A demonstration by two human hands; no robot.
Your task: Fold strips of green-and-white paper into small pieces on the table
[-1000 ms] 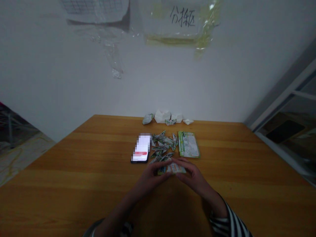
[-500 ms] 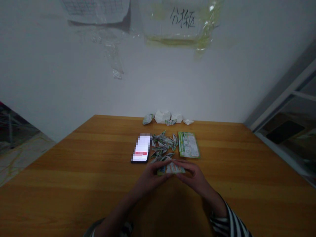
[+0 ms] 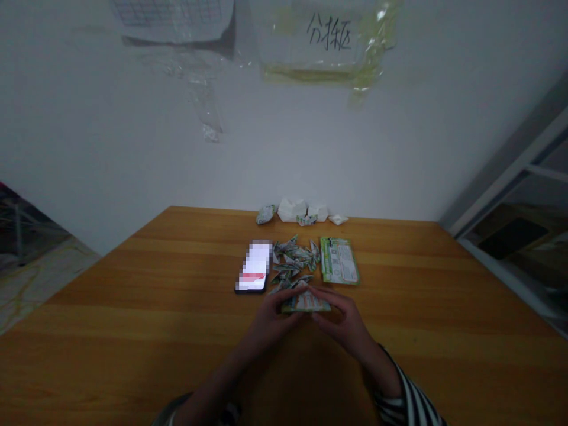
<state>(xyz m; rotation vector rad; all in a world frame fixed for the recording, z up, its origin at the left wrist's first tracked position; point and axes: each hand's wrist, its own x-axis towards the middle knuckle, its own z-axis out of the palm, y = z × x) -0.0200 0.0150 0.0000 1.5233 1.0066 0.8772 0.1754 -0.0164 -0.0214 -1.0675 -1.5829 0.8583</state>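
Note:
Between my two hands is a small piece of printed paper [image 3: 306, 302], green, white and orange. My left hand [image 3: 273, 316] pinches it from the left, thumb below and fingers along the top edge. From the right, my right hand [image 3: 348, 319] grips it the same way. The fingertips of both hands nearly meet in the middle and cover part of the paper. Just beyond them lies a heap of small folded paper pieces [image 3: 295, 257] with green and white print. A stack of flat printed sheets [image 3: 339, 260] rests to the right of the heap.
A phone [image 3: 255, 266] with its screen lit lies left of the heap. White folded paper shapes [image 3: 293, 210] and a crumpled printed piece [image 3: 265, 214] stand along the wooden table's [image 3: 177, 355] back edge, against the wall [image 3: 284, 148].
The paper between my hands has tilted and shifted slightly left. My right hand has moved a little left with it; the other objects stay where they were.

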